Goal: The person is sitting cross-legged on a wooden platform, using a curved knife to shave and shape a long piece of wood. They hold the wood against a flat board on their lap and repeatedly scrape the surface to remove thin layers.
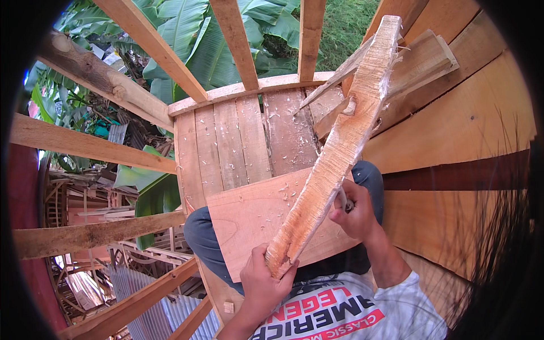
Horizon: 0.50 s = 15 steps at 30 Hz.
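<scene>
A long, rough-edged wooden plank slants up from my lap toward the far right, with a knot and frayed fibres along its edges. My left hand is closed around its lower end, thumb on one side and fingers on the other. Against the plank's right edge, my right hand is closed on a grey metal tool, mostly hidden by the fingers and the plank. Beneath the plank a flat wooden board lies across my legs, with wood shavings scattered over it.
I sit on a slatted wooden floor strewn with shavings. Open wooden rails surround it at the far side and left. Loose wood pieces lean at the far right, beside wide planks. Banana leaves hang beyond the rails.
</scene>
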{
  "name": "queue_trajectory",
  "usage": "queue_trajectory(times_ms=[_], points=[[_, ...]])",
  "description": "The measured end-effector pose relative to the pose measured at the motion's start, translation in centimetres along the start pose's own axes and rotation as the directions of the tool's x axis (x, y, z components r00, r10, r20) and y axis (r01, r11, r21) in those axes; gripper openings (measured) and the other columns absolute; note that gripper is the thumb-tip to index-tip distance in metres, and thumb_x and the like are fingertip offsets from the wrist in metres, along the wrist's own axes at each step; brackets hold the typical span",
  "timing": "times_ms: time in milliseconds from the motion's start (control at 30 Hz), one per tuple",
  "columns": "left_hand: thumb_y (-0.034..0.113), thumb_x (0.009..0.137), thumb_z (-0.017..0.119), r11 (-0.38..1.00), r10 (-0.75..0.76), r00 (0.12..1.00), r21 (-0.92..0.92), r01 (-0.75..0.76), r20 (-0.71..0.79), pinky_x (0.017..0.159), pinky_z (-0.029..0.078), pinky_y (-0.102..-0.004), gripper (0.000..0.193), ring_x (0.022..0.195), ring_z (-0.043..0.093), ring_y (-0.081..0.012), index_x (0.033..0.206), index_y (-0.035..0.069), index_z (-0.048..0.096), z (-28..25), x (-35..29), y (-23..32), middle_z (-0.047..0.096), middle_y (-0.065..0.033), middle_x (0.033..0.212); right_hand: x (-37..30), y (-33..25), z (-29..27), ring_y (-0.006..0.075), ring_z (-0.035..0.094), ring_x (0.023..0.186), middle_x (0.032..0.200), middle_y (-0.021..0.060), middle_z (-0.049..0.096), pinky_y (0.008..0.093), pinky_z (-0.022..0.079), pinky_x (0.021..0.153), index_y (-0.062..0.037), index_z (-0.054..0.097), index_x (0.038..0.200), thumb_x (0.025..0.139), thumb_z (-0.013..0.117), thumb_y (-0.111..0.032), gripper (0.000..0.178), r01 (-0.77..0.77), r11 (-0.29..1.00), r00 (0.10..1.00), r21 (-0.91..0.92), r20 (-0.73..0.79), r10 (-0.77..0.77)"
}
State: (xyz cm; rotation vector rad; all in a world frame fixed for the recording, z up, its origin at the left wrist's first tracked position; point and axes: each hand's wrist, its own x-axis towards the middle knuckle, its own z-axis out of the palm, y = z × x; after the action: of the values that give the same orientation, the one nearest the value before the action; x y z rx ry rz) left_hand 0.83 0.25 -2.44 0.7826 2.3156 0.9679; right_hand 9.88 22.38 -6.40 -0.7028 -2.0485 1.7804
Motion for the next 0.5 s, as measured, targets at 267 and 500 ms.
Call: queue_trajectory(times_ms=[267, 500], points=[[0.02, 0.074, 0.078, 0.999, 0.047, 0.995, -0.02, -0.046, 0.09, 0.068, 0.051, -0.0384, 0.053, 0.076, 0.065, -0.0312, 0.108, -0.004, 0.045, 0.3, 0.5, -0.3, 0.062, -0.0189, 0.085, -0.8, -2.3, 2.9, 0.006, 0.055, 0.083, 0.093, 0.0035, 0.063, 0.0222, 0.045, 0.073, 0.0035, 0.055, 0.114, 0.085, 0.067, -0.015, 0.037, -0.222, 0.898, 0.975, 0.379, 0.096, 0.201], [0.015, 0.068, 0.082, 0.856, -0.129, 0.87, -0.39, 0.34, 0.476, 0.045, 0.045, -0.0234, 0.051, 0.053, 0.058, -0.0099, 0.104, -0.003, 0.05, -0.9, 2.9, -0.3, 0.063, -0.0081, 0.075, -1.5, -1.5, 2.9, 0.0071, 0.056, 0.074, 0.077, 0.0018, 0.061, 0.0254, 0.045, 0.063, 0.0015, 0.062, 0.101, 0.086, 0.067, -0.029, 0.034, -0.198, 0.965, 0.978, 0.174, 0.101, 0.183]])
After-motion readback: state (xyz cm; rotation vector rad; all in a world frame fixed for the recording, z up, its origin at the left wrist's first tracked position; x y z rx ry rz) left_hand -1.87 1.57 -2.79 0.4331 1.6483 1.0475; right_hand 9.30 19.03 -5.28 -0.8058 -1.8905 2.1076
